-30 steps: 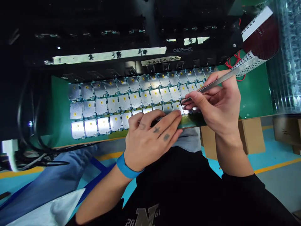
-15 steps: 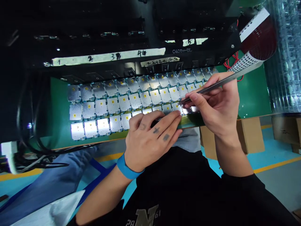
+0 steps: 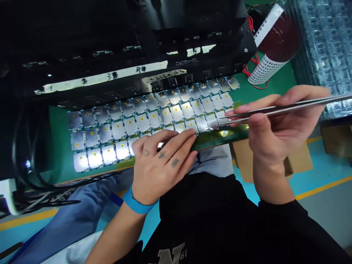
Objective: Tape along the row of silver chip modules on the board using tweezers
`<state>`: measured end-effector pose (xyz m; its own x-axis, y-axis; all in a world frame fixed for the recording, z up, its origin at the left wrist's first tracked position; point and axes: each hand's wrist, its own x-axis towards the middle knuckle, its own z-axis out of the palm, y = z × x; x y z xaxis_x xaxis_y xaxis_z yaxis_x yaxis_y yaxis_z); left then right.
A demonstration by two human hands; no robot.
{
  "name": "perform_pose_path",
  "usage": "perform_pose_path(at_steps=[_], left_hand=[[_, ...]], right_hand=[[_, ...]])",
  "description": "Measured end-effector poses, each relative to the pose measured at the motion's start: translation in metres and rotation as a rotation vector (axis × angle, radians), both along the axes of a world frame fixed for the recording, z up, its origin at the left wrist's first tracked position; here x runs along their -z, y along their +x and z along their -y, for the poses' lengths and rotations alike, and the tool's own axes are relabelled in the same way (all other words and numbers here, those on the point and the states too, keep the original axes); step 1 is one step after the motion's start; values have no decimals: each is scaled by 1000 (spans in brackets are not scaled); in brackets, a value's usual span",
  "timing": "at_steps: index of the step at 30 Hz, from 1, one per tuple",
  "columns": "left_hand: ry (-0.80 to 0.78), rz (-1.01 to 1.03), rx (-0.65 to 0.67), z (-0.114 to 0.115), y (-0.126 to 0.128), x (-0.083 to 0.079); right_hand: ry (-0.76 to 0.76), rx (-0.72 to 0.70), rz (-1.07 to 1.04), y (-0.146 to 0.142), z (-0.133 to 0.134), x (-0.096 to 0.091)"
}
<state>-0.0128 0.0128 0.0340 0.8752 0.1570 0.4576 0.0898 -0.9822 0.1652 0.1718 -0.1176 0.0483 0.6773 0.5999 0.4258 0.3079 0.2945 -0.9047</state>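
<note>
A panel of joined circuit boards with silvery metal plates point(image 3: 132, 124) lies in three rows. Most plates bear a small yellow square; on the few at the right end of the front row I see none. My left hand point(image 3: 162, 165), a blue band at its wrist, rests palm down on the front row with fingers stretched out. Metal tweezers point(image 3: 291, 107) are pinched in my right hand point(image 3: 280, 124). Their tips are apart and point left over the right end of the front row; whether they touch a plate I cannot tell.
A black machine with switches and numbered tape point(image 3: 110, 77) stands behind the panel. On the green mat point(image 3: 283, 79) at right are a curled dark-red roll with a perforated white edge point(image 3: 265, 71) and red wires. Clear plastic trays point(image 3: 327, 47) are stacked beyond. Black cables point(image 3: 16, 146) hang at left.
My right hand has drawn back to the right with the tweezers, whose tips now show spread. My left hand stays on the front row. The whole view has shifted slightly.
</note>
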Motion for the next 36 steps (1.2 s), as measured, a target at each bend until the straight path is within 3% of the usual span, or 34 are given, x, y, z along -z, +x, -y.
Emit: perform_pose_path(at_steps=[6, 11, 25, 36], left_hand=[[-69, -83, 96, 19, 7, -4], [3, -26, 135, 34, 28, 5], [-42, -13, 102, 35, 30, 5], [-31, -7, 102, 36, 31, 9]], right_hand=[[-134, -106, 6, 24, 24, 16], [-108, -183, -66, 23, 30, 21], [-183, -191, -15, 23, 34, 19], [-117, -147, -79, 21, 29, 18]])
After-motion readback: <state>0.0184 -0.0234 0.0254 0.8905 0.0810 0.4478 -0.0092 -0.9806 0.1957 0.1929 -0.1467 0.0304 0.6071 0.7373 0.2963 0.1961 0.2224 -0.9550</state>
